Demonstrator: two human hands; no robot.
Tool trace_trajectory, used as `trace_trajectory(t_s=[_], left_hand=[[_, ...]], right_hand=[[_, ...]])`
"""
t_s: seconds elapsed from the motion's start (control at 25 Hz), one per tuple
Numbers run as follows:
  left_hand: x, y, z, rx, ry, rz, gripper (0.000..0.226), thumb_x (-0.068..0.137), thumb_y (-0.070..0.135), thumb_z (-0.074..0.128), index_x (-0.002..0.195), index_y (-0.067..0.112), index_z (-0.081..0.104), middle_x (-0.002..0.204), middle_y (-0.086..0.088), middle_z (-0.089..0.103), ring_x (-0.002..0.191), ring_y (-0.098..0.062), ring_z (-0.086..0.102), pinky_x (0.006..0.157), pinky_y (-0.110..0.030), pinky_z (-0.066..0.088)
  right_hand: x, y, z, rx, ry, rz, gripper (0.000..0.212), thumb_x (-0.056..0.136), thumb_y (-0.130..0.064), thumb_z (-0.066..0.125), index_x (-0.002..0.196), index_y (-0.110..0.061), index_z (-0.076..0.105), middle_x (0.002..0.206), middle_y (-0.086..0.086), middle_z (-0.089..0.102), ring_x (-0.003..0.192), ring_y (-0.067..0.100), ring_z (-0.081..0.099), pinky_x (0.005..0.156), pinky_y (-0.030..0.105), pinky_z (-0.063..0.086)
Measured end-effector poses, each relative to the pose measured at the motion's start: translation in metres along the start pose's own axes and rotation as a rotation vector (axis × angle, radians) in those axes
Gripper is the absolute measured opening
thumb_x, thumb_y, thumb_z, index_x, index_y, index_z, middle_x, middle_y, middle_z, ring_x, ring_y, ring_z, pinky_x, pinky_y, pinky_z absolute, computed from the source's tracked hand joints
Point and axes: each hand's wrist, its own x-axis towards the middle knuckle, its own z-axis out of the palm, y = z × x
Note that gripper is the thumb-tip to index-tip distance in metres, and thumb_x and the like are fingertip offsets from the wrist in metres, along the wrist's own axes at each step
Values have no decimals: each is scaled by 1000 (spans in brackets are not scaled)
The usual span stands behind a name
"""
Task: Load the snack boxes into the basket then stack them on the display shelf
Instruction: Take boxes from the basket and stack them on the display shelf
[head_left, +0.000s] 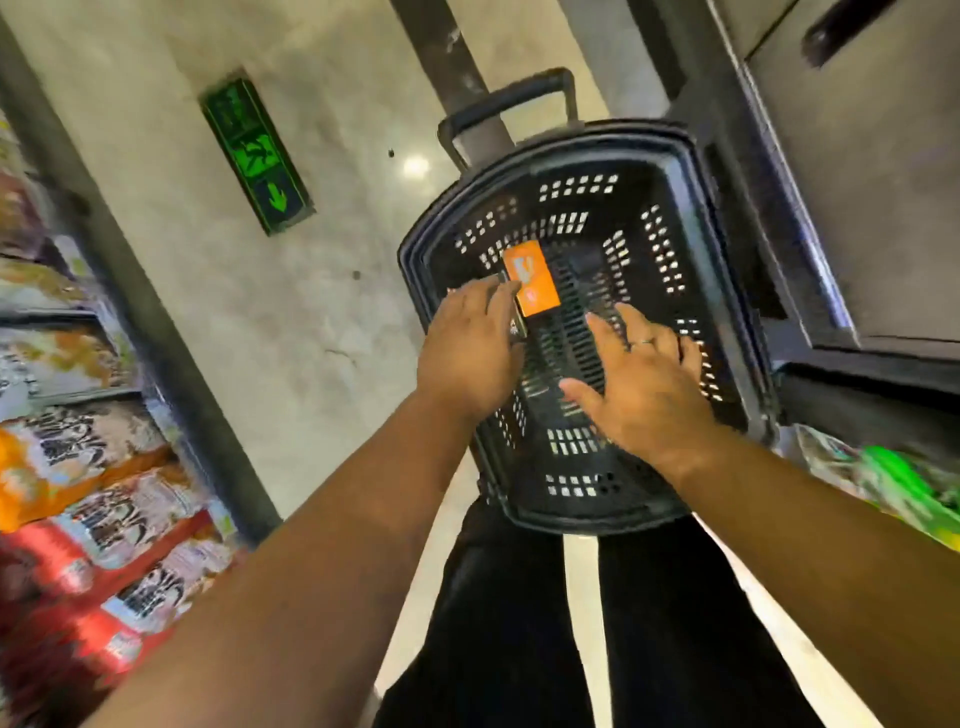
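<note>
A black plastic basket (691, 260) with slotted walls and a pull handle stands on the floor in front of me. Inside it, near its left wall, is an orange snack box (535, 280). My left hand (467, 353) reaches into the basket and holds this box by its near left edge, fingers curled along its side. My right hand (644, 384) hovers over the middle of the basket with fingers spread and straight, holding nothing. The basket's floor looks otherwise bare.
A shelf (78, 395) of snack bags runs along the left. A dark cabinet (857, 182) stands at the right, with green packets (898, 483) below it. A green exit sign (257, 156) is set in the pale floor.
</note>
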Motion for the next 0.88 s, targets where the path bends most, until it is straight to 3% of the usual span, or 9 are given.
trace_trajectory(t_s=[0.2, 0.32, 0.48, 0.6, 0.68, 0.8, 0.88], left_hand=[[35, -37, 102, -116, 155, -110, 53, 84, 15, 59, 135, 3, 52, 133, -15, 56, 127, -34, 47, 116, -43, 28], [35, -52, 130, -49, 229, -102, 54, 85, 24, 48, 134, 1, 53, 134, -17, 57, 129, -36, 47, 117, -42, 28], [30, -66, 145, 62, 273, -81, 51, 88, 19, 54, 136, 2, 52, 136, -16, 56, 132, -34, 46, 115, -42, 31], [30, -64, 148, 116, 236, -124, 50, 90, 28, 51, 135, 6, 53, 136, -14, 55, 133, -34, 44, 113, -42, 32], [34, -55, 149, 114, 221, -169, 50, 88, 30, 53, 133, 9, 55, 133, -12, 56, 131, -34, 45, 111, -42, 32], [47, -42, 145, 92, 235, -305, 51, 85, 35, 56, 132, 16, 55, 130, -7, 57, 125, -31, 44, 104, -40, 28], [58, -30, 145, -9, 260, -384, 50, 87, 36, 57, 134, 19, 52, 130, -5, 54, 125, -27, 41, 103, -36, 27]], right_hand=[[118, 18, 96, -44, -20, -134, 74, 94, -56, 45, 155, -29, 12, 163, 7, 5, 144, 36, 19, 117, 52, 16], [179, 18, 142, -46, 3, -195, 77, 95, -55, 46, 155, -31, 5, 164, 6, -3, 147, 38, 11, 117, 56, 15], [218, 14, 194, -50, -15, -220, 72, 96, -59, 36, 155, -34, 2, 163, 0, -13, 148, 38, 7, 116, 60, 15], [227, 19, 209, 23, 56, -150, 69, 92, -58, 49, 149, -28, 25, 163, 4, 0, 138, 39, 28, 104, 55, 35], [234, 21, 209, 221, 158, -39, 68, 86, -54, 61, 138, -17, 37, 158, 9, 13, 129, 38, 38, 98, 46, 42], [256, 28, 202, 592, 237, 88, 55, 79, -40, 76, 116, -13, 46, 143, 13, 28, 111, 23, 46, 86, 25, 41], [267, 38, 199, 668, 226, 169, 43, 76, -33, 77, 102, -19, 45, 134, 10, 36, 104, 19, 45, 81, 23, 38]])
